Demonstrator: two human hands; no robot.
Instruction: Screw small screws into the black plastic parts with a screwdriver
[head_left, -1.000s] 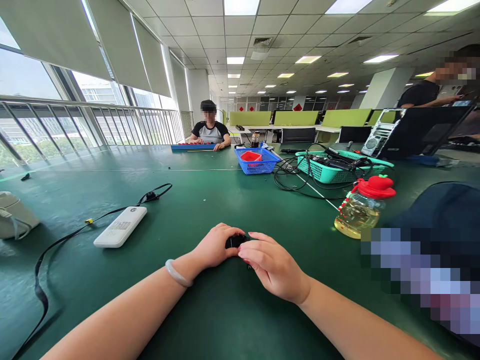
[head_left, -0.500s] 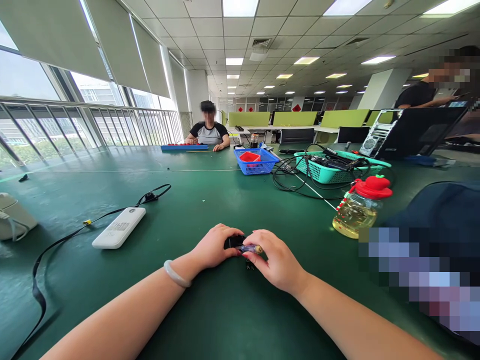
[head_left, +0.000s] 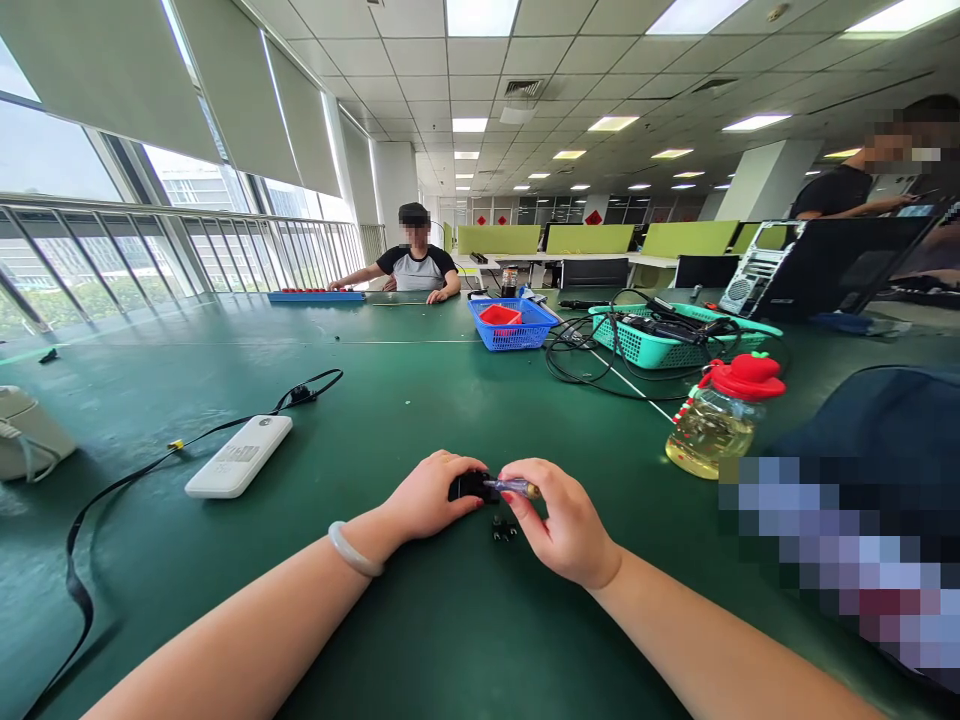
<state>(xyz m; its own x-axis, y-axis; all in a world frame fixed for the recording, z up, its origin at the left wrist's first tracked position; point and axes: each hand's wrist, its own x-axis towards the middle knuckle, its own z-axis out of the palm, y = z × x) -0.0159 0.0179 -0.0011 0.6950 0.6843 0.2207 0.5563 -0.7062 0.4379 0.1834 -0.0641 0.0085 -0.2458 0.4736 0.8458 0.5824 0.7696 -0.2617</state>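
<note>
My left hand [head_left: 435,492] is closed around a small black block-shaped part [head_left: 471,486] on the green table [head_left: 375,400]. Between thumb and fingers, my right hand [head_left: 561,520] grips a screwdriver [head_left: 517,487] with a clear purplish handle. The screwdriver lies nearly level, its tip pointing left at the black part's right end; whether it touches is too small to tell. Just below the two hands, a small black piece with metal prongs [head_left: 504,529] rests on the table.
At the left lie a white power bank [head_left: 240,457] and a black strap [head_left: 79,510]. To the right stands a red-lidded bottle [head_left: 709,430]. Farther back are a blue basket [head_left: 514,335], a green basket [head_left: 652,348] with cables, and a seated person [head_left: 417,265].
My right hand and the screwdriver have shifted slightly right, uncovering more of the pronged piece. Across the table, the person's blue tray has slid left.
</note>
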